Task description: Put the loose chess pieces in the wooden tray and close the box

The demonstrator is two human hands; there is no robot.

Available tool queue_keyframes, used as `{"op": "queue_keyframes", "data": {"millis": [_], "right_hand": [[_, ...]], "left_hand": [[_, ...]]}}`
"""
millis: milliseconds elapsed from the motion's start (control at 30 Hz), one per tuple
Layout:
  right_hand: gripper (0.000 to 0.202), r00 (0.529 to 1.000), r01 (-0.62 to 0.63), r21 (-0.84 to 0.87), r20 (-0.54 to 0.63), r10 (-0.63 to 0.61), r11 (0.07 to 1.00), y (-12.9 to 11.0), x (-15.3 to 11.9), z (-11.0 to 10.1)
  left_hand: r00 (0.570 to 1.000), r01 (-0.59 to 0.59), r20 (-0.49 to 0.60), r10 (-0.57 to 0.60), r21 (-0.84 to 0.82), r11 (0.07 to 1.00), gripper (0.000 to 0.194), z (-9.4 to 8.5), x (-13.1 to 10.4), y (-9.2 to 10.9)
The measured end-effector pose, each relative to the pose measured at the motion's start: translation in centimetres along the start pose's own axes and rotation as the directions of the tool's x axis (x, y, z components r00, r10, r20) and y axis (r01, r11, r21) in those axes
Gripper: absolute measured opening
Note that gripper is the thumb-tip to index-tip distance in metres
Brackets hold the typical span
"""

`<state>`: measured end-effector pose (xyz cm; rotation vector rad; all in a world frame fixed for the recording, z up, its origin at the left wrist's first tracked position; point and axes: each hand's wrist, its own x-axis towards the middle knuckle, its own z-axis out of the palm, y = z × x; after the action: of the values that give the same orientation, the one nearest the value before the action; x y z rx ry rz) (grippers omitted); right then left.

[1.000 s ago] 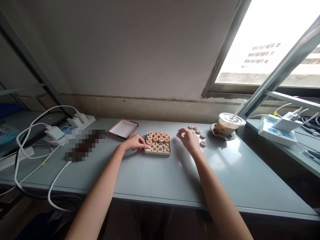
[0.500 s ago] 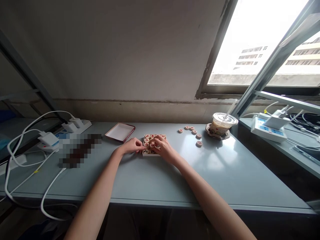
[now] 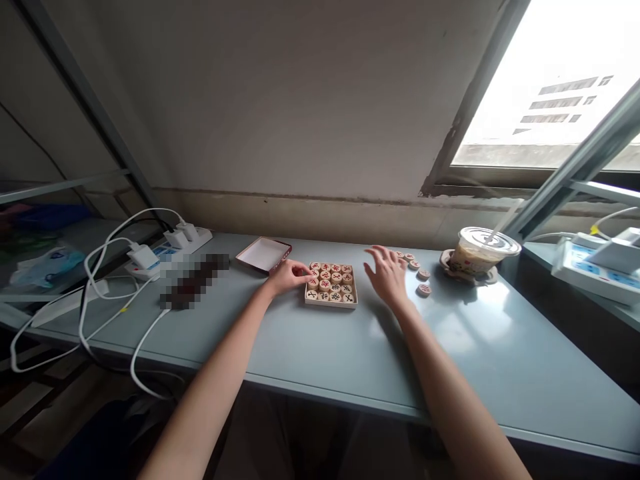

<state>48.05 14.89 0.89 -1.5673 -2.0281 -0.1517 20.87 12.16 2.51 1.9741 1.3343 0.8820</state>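
Note:
A shallow cardboard box [image 3: 331, 303] filled with several round wooden chess pieces lies on the grey table [image 3: 325, 347]. My left hand [image 3: 289, 275] rests at the box's left edge, fingertips touching the top-left pieces. My right hand [image 3: 387, 275] hovers with spread fingers just right of the box, holding nothing. A few loose chess pieces [image 3: 419, 273] lie in a curved row right behind that hand. The box's lid [image 3: 263, 254], white inside with a dark red rim, lies upturned to the left of the box.
A lidded plastic cup with a straw [image 3: 480, 253] stands on a coaster at the back right. A power strip with white chargers and cables [image 3: 165, 245] lies at the left. Another power strip [image 3: 595, 267] sits on the shelf to the right. A wall and window run behind.
My right hand has left the box and moved right toward the loose pieces, opening its fingers. My left hand stays at the box's left edge. The camera view has shifted.

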Motion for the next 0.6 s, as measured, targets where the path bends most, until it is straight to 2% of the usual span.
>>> {"op": "queue_keyframes", "data": {"millis": [100,167,233,400,600], "right_hand": [[0.051,0.964,-0.230,-0.170,0.095,0.248,0.958,3.1,0.4,0.8],[0.053,0.926,-0.286,-0.214,0.189,0.327,0.934,4.2,0.4,1.3],[0.051,0.924,-0.263,-0.230,0.221,0.313,0.937,4.4,0.2,1.7],[0.041,0.961,-0.228,-0.216,0.108,0.255,0.949,3.9,-0.1,1.8],[0.029,0.989,-0.131,-0.158,0.044,0.140,0.979,3.5,0.2,1.0]], "left_hand": [[1.000,-0.011,-0.004,0.011,0.011,1.000,0.031,0.3,0.1,-0.4],[1.000,-0.019,-0.012,0.019,0.002,1.000,0.031,0.3,0.1,-0.5],[1.000,-0.021,-0.015,0.021,0.006,1.000,0.030,0.4,0.1,-0.6],[1.000,-0.006,0.009,0.005,0.038,0.999,0.031,0.4,0.2,-0.6],[1.000,-0.019,0.020,0.018,0.028,0.999,0.029,0.4,0.2,-0.5]]}}
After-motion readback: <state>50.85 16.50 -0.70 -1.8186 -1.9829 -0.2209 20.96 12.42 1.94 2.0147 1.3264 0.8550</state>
